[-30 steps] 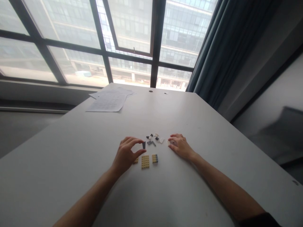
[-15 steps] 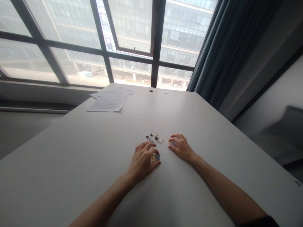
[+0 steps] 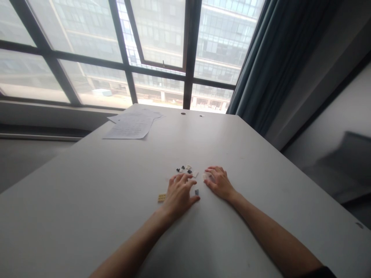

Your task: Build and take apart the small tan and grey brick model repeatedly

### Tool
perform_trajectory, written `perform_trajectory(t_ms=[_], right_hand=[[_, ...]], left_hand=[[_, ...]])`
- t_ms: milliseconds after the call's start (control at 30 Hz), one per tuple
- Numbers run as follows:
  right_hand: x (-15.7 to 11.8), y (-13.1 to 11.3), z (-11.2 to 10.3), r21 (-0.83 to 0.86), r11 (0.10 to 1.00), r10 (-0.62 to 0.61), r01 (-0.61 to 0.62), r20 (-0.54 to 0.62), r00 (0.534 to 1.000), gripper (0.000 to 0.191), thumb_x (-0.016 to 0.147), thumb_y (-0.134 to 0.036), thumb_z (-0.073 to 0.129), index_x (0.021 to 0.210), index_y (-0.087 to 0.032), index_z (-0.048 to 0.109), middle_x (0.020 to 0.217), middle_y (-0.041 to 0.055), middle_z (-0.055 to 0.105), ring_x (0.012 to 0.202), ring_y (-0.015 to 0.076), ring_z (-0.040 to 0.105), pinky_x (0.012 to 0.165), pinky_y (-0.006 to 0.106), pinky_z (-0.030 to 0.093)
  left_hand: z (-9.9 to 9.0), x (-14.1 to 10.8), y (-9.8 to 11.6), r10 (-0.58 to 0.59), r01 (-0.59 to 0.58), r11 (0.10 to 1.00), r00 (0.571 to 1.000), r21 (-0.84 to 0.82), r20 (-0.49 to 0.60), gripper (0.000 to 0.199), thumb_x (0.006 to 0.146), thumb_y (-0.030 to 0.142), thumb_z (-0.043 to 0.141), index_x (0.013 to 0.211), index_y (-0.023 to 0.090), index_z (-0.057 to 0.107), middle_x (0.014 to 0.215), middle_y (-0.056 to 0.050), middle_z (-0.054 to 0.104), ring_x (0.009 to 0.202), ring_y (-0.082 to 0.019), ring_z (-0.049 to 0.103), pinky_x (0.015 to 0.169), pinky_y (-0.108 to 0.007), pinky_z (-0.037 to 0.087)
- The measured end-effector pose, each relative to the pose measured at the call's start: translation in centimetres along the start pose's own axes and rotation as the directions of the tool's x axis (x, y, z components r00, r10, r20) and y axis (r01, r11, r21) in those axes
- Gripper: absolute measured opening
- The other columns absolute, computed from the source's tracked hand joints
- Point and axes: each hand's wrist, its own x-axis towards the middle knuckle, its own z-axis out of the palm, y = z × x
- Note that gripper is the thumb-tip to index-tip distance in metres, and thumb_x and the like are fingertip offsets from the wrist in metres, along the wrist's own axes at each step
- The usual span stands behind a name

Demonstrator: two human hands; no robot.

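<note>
My left hand is over the white table with its fingers spread. A small grey-blue piece lies between its thumb and fingertips, not visibly gripped. Left of the hand a yellow studded piece shows, partly covered by it. My right hand rests on the table with curved fingers around whitish pieces, which it partly hides. Beyond the left hand lie small black pieces and white pieces in a loose group.
Printed sheets of paper lie at the far left of the white table. Two small round fittings sit near the far edge, before a large window. A dark curtain hangs at the right.
The yellow piece, earlier between my left thumb and fingers, now shows left of that hand. The grey-blue piece now stands apart from it. My right hand has hardly moved.
</note>
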Motion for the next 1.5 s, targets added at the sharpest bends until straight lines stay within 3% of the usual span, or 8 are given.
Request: perform_trajectory(t_ms=[233, 467, 633, 867, 1067, 1267, 1400, 1500], right_hand=[[0.3, -0.6, 0.1, 0.025, 1.000, 0.002, -0.001, -0.008, 1.000, 0.031, 0.081, -0.028, 0.061, 0.111, -0.022, 0.063, 0.122, 0.0083, 0.056, 0.117, 0.0248, 0.044, 0.100, 0.043, 0.032], [0.8, -2.0, 0.2, 0.024, 0.989, -0.149, 0.147, 0.082, 0.985, 0.024, 0.082, -0.019, 0.061, 0.103, -0.028, 0.068, 0.124, 0.0050, 0.056, 0.120, 0.0240, 0.042, 0.100, 0.044, 0.031], [1.3, -2.7, 0.6, -0.011, 0.960, -0.275, 0.279, 0.133, 0.952, 0.027, 0.087, -0.017, 0.055, 0.105, -0.031, 0.069, 0.126, 0.0025, 0.056, 0.123, 0.0233, 0.039, 0.102, 0.043, 0.030], [3.4, -4.0, 1.5, -0.019, 0.968, -0.243, 0.250, 0.177, 0.954, 0.034, 0.081, -0.023, 0.065, 0.115, -0.029, 0.064, 0.133, 0.0048, 0.052, 0.126, 0.0263, 0.036, 0.103, 0.047, 0.029], [5.4, -4.6, 1.6, -0.037, 0.944, -0.297, 0.327, 0.331, 0.896, 0.036, 0.082, -0.024, 0.064, 0.117, -0.032, 0.062, 0.143, 0.0039, 0.042, 0.136, 0.0303, 0.027, 0.105, 0.056, 0.023], [5.4, -4.8, 2.0, -0.035, 0.939, -0.317, 0.342, 0.300, 0.900, 0.026, 0.082, -0.020, 0.064, 0.107, -0.028, 0.065, 0.141, 0.0053, 0.045, 0.136, 0.0294, 0.026, 0.106, 0.057, 0.019], [4.3, -5.8, 1.1, 0.232, 0.953, -0.243, 0.194, 0.206, 0.948, 0.018, 0.083, -0.027, 0.063, 0.101, -0.024, 0.068, 0.136, 0.0071, 0.048, 0.132, 0.0256, 0.034, 0.108, 0.048, 0.025], [3.2, -6.8, 0.1, 0.611, 0.791, -0.183, 0.007, 0.227, 0.957, 0.023, 0.086, -0.038, 0.059, 0.097, -0.021, 0.069, 0.132, 0.0079, 0.051, 0.125, 0.0217, 0.044, 0.106, 0.039, 0.032]], left_hand=[[-2.6, -1.7, -4.3, -0.066, 0.061, 0.998, 0.952, -0.026, -0.299, 0.019, 0.080, 0.034, 0.065, 0.094, 0.023, 0.065, 0.105, -0.006, 0.065, 0.101, -0.026, 0.055, 0.091, -0.045, 0.038], [-3.2, -2.6, -6.1, -0.072, 0.086, 0.996, 0.880, 0.009, -0.469, 0.012, 0.084, 0.029, 0.057, 0.090, 0.021, 0.064, 0.102, -0.007, 0.064, 0.099, -0.025, 0.055, 0.089, -0.042, 0.039], [-2.9, -2.8, -6.2, -0.064, 0.087, 0.996, 0.878, 0.027, -0.475, 0.011, 0.085, 0.029, 0.056, 0.088, 0.021, 0.064, 0.102, -0.007, 0.064, 0.100, -0.025, 0.056, 0.088, -0.042, 0.039], [-2.6, -3.0, -6.2, -0.066, 0.092, 0.995, 0.880, 0.033, -0.470, 0.011, 0.085, 0.028, 0.056, 0.087, 0.021, 0.064, 0.101, -0.007, 0.065, 0.099, -0.024, 0.055, 0.089, -0.041, 0.039], [-2.4, -3.1, -6.2, -0.048, 0.077, 0.996, 0.884, 0.044, -0.465, 0.009, 0.085, 0.027, 0.056, 0.087, 0.022, 0.063, 0.102, -0.006, 0.064, 0.101, -0.025, 0.055, 0.090, -0.042, 0.038], [-2.4, -3.1, -6.2, -0.027, 0.053, 0.998, 0.881, 0.041, -0.472, 0.009, 0.084, 0.026, 0.056, 0.086, 0.021, 0.063, 0.100, -0.007, 0.064, 0.099, -0.025, 0.055, 0.088, -0.042, 0.038], [-2.6, -3.0, -5.7, -0.016, 0.027, 0.999, 0.889, 0.017, -0.457, 0.010, 0.084, 0.026, 0.058, 0.089, 0.022, 0.064, 0.100, -0.006, 0.065, 0.101, -0.024, 0.055, 0.090, -0.041, 0.039], [-2.7, -2.9, -4.5, 0.043, -0.056, 0.998, 0.891, -0.016, -0.452, 0.015, 0.084, 0.028, 0.061, 0.097, 0.024, 0.066, 0.099, -0.005, 0.066, 0.101, -0.023, 0.055, 0.090, -0.040, 0.041]])
